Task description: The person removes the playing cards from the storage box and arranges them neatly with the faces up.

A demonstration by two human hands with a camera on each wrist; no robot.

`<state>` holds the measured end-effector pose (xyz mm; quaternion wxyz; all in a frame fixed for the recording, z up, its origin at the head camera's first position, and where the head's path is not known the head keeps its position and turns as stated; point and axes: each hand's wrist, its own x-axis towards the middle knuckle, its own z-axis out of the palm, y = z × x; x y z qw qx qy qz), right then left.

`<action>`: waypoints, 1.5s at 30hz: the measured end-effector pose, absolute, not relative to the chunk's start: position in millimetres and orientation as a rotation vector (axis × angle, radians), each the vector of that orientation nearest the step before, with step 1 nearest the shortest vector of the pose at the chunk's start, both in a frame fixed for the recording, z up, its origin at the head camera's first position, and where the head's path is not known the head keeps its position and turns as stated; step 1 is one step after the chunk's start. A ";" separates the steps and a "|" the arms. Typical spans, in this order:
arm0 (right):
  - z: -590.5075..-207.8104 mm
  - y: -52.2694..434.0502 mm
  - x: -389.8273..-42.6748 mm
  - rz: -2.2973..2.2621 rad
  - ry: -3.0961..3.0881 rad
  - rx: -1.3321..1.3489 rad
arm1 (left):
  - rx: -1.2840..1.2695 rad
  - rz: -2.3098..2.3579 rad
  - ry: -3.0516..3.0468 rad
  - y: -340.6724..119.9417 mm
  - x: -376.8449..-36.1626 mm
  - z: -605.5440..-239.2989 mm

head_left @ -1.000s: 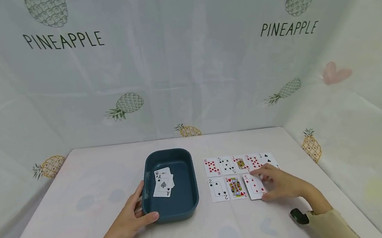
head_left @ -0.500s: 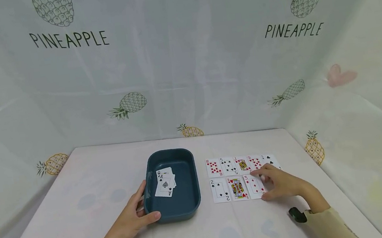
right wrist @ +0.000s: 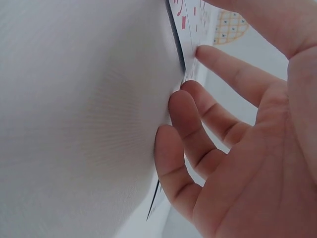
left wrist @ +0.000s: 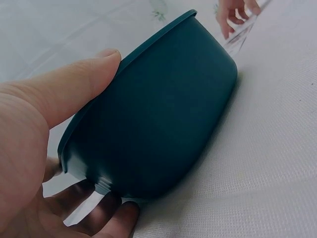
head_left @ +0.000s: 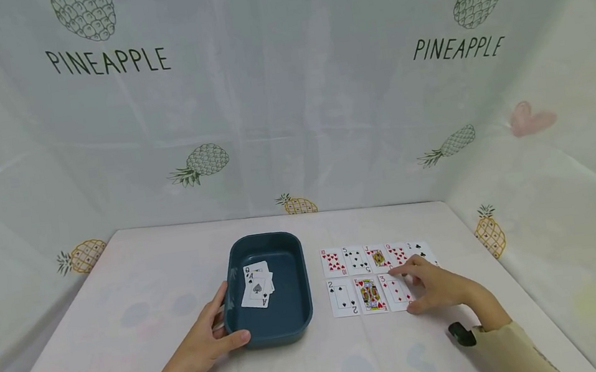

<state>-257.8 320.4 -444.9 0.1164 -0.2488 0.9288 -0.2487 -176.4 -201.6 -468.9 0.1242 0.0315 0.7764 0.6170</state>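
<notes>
My left hand [head_left: 205, 339] grips the left side of a dark blue rectangular tray [head_left: 289, 313]. In the left wrist view its thumb [left wrist: 101, 69] lies on the rim, with the fingers below against the outer wall. Inside the tray is a small overlapping pile of playing cards, an ace of spades [head_left: 255, 292] on top. To the right, my right hand [head_left: 438, 287] holds the three of diamonds playing card [head_left: 394, 291] at its right side, thumb at the near corner, index finger at the far one. This card lies face up on the table, beside a king [head_left: 371, 294].
A black two [head_left: 343, 298] ends the near row at left. Behind it runs a row of several face-up cards, among them a ten of hearts [head_left: 333, 263] and a jack [head_left: 378, 257]; my right hand partly covers the right-hand ones. A pineapple-print sheet [head_left: 287, 105] encloses the white table [head_left: 173, 265].
The three of diamonds, raised and tilted over the king's edge a second ago, now lies flat and straighter beside it. My left hand and the tray have stayed in place.
</notes>
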 end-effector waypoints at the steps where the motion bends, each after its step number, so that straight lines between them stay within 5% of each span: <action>1: -444.7 320.3 -258.0 -0.727 2.720 -0.730 | 0.095 1.801 2.263 -201.8 -176.3 -469.1; 25: -414.5 304.1 -260.2 -0.685 2.745 -0.782 | 0.071 1.782 2.286 -201.5 -174.6 -466.2; 45: -402.1 104.0 -280.0 -0.846 2.750 -1.122 | 0.003 1.779 2.295 -197.6 -172.0 -466.8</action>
